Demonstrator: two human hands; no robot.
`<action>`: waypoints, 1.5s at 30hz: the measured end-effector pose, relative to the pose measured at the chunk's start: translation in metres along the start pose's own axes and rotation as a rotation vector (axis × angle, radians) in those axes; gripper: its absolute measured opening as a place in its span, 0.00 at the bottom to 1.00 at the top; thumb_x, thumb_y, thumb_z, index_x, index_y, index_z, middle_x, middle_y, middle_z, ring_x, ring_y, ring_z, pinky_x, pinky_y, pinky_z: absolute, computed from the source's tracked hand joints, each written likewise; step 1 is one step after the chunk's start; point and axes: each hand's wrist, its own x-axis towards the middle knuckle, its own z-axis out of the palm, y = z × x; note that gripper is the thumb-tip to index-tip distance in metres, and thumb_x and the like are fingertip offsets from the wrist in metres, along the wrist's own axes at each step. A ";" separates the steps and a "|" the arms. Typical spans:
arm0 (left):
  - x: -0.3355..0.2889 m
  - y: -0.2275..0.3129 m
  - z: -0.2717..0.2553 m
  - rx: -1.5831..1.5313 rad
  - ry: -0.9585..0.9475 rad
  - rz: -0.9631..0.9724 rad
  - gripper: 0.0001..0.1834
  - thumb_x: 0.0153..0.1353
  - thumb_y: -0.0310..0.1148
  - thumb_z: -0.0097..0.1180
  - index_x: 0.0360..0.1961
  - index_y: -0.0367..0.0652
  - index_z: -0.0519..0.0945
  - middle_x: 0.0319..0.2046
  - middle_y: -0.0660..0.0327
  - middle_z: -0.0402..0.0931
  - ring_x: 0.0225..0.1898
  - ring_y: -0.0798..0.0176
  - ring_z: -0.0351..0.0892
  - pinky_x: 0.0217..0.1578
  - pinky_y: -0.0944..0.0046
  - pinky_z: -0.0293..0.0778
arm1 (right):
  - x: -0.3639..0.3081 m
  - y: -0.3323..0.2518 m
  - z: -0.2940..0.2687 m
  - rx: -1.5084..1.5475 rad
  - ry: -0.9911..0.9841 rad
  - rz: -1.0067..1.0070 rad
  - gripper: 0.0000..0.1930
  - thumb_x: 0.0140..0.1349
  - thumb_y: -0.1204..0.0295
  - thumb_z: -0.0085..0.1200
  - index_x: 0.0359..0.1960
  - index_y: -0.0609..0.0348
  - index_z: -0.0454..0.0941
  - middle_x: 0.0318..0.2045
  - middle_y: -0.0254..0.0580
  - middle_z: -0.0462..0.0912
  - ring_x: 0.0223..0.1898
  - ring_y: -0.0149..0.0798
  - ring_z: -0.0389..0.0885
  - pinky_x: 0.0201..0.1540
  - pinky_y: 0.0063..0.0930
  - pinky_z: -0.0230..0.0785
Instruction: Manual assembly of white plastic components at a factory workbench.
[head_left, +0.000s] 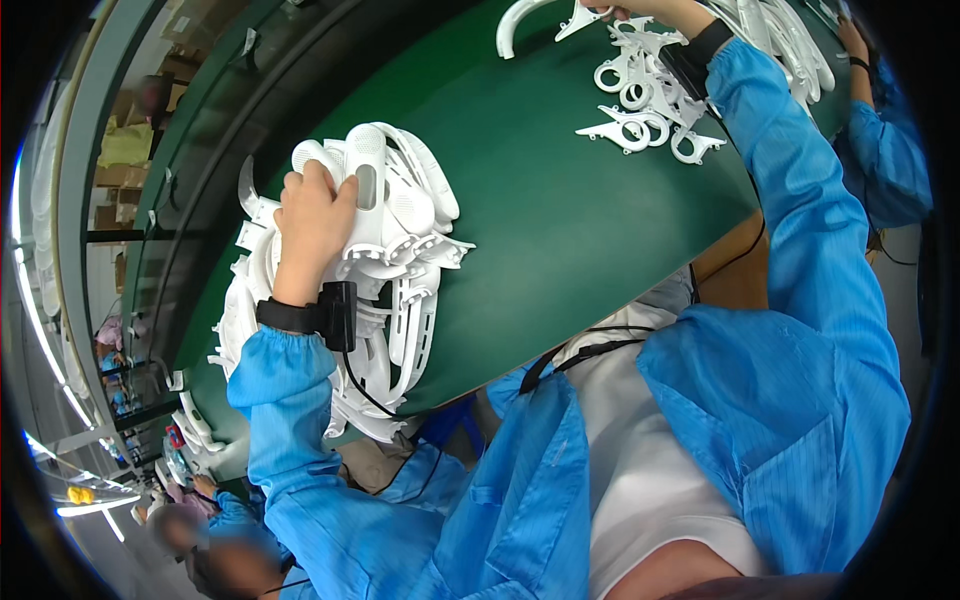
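My left hand (315,222) is closed over a white plastic part (312,152) on top of a heaped pile of curved white plastic parts (405,290). Several of these have perforated oval pads or slotted strips. At the top edge my right hand (625,10) is partly cut off by the picture. Its fingers are closed on a small white plastic piece (578,22) with a pointed end. Just below that hand lies a loose cluster of white ring-shaped parts (640,95) with pointed arms.
The parts lie on a green tabletop (530,220). A curved white piece (512,25) lies near its far edge, and long white parts (790,45) are stacked at far right. Another person's blue sleeve (885,150) is beyond them. Cables run from both wrist straps.
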 end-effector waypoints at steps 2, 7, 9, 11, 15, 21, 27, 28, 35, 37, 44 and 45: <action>-0.014 -0.009 -0.001 -0.042 0.055 -0.027 0.17 0.57 0.44 0.55 0.38 0.42 0.72 0.38 0.50 0.70 0.44 0.46 0.70 0.45 0.48 0.61 | 0.001 -0.008 0.013 0.068 -0.060 -0.066 0.13 0.55 0.76 0.59 0.42 0.63 0.74 0.26 0.36 0.79 0.23 0.28 0.78 0.23 0.21 0.71; -0.049 0.023 -0.039 -0.030 0.319 0.206 0.10 0.61 0.38 0.55 0.38 0.44 0.74 0.37 0.54 0.70 0.41 0.51 0.70 0.44 0.54 0.61 | -0.073 -0.042 0.023 0.053 -0.020 -0.121 0.15 0.55 0.76 0.61 0.43 0.64 0.72 0.28 0.34 0.80 0.28 0.26 0.78 0.28 0.20 0.70; -0.066 0.041 -0.056 -0.178 0.337 0.277 0.07 0.59 0.33 0.54 0.35 0.41 0.74 0.36 0.54 0.67 0.41 0.51 0.68 0.43 0.53 0.60 | -0.103 -0.043 0.031 0.131 -0.069 -0.235 0.12 0.56 0.74 0.59 0.41 0.62 0.73 0.29 0.37 0.80 0.29 0.30 0.78 0.29 0.24 0.71; -0.095 0.069 -0.062 -0.349 0.354 0.267 0.07 0.56 0.29 0.57 0.33 0.39 0.74 0.37 0.54 0.68 0.40 0.51 0.68 0.42 0.55 0.62 | -0.125 -0.016 0.057 0.029 0.166 -0.441 0.11 0.60 0.70 0.56 0.42 0.60 0.75 0.21 0.35 0.80 0.19 0.26 0.76 0.21 0.19 0.65; -0.112 0.137 0.005 -0.448 0.434 0.551 0.21 0.49 0.31 0.64 0.45 0.36 0.74 0.44 0.47 0.70 0.45 0.46 0.69 0.45 0.54 0.65 | -0.182 0.004 0.106 -0.112 0.098 -0.498 0.12 0.56 0.74 0.60 0.42 0.58 0.76 0.21 0.39 0.80 0.21 0.37 0.78 0.29 0.26 0.67; -0.084 0.166 0.099 -0.219 -0.003 0.290 0.34 0.50 0.42 0.66 0.56 0.38 0.69 0.46 0.48 0.72 0.50 0.46 0.70 0.47 0.51 0.65 | -0.197 0.009 0.111 -0.276 -0.112 -0.351 0.14 0.57 0.70 0.58 0.45 0.54 0.75 0.19 0.47 0.77 0.20 0.49 0.76 0.25 0.35 0.66; -0.090 0.161 0.095 -0.178 -0.045 0.404 0.31 0.56 0.49 0.60 0.57 0.43 0.71 0.39 0.53 0.71 0.44 0.50 0.70 0.47 0.53 0.60 | -0.220 0.038 0.059 0.072 -0.206 -0.148 0.07 0.60 0.71 0.57 0.33 0.63 0.79 0.25 0.39 0.79 0.29 0.33 0.77 0.31 0.25 0.66; -0.090 0.157 0.091 -0.146 -0.047 0.449 0.31 0.56 0.49 0.59 0.57 0.45 0.71 0.40 0.53 0.70 0.45 0.51 0.68 0.49 0.52 0.59 | -0.219 0.043 0.060 0.060 -0.152 -0.242 0.09 0.60 0.71 0.58 0.34 0.66 0.78 0.28 0.35 0.80 0.31 0.27 0.75 0.33 0.23 0.66; -0.090 0.174 0.094 -0.345 0.001 0.568 0.24 0.56 0.41 0.59 0.53 0.47 0.74 0.47 0.53 0.70 0.52 0.52 0.67 0.57 0.53 0.54 | -0.187 0.045 0.087 0.007 -0.399 -0.077 0.14 0.58 0.65 0.60 0.31 0.67 0.79 0.22 0.38 0.78 0.25 0.27 0.72 0.29 0.24 0.65; -0.086 0.180 0.096 -0.446 0.034 0.577 0.22 0.56 0.38 0.59 0.52 0.47 0.75 0.47 0.54 0.72 0.52 0.52 0.69 0.58 0.53 0.54 | -0.186 0.049 0.095 0.003 -0.353 -0.164 0.14 0.58 0.64 0.60 0.30 0.66 0.79 0.20 0.38 0.77 0.22 0.29 0.71 0.27 0.25 0.64; -0.072 0.187 0.104 -0.459 -0.067 0.553 0.08 0.51 0.35 0.62 0.28 0.41 0.81 0.43 0.59 0.77 0.47 0.56 0.74 0.54 0.57 0.56 | -0.192 0.050 0.102 0.115 -0.329 -0.133 0.18 0.58 0.58 0.58 0.27 0.65 0.79 0.18 0.42 0.76 0.20 0.34 0.71 0.25 0.33 0.61; -0.071 0.185 0.105 -0.476 -0.079 0.554 0.08 0.50 0.35 0.63 0.28 0.42 0.81 0.43 0.59 0.77 0.47 0.56 0.73 0.53 0.56 0.57 | -0.192 0.049 0.101 0.059 -0.345 -0.138 0.18 0.57 0.58 0.59 0.28 0.65 0.80 0.19 0.42 0.76 0.20 0.36 0.72 0.25 0.32 0.62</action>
